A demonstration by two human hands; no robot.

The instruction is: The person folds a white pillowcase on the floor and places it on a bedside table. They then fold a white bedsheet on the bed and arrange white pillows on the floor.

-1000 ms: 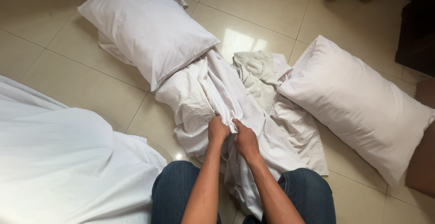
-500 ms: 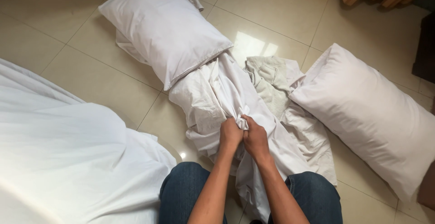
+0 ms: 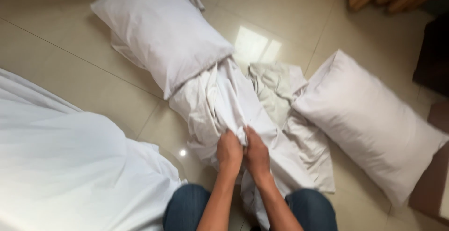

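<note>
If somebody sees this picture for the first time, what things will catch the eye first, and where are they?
In the lower centre, the left hand and the right hand grip a crumpled white sheet side by side, above the knees in blue jeans. Two white pillows lie on the beige tiled floor: one pillow at the top, another pillow at the right. A large white cloth fills the lower left.

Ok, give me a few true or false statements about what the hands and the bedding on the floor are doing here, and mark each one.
1. Both hands, left hand and right hand, grip the crumpled white cloth. True.
2. Three pillows lie on the floor. False: two, the upper pillow and the right pillow.
3. The hands are far apart. False: they are side by side, touching.
4. A large white sheet lies to the left. True.
5. The floor is carpeted. False: glossy tiles.
</note>
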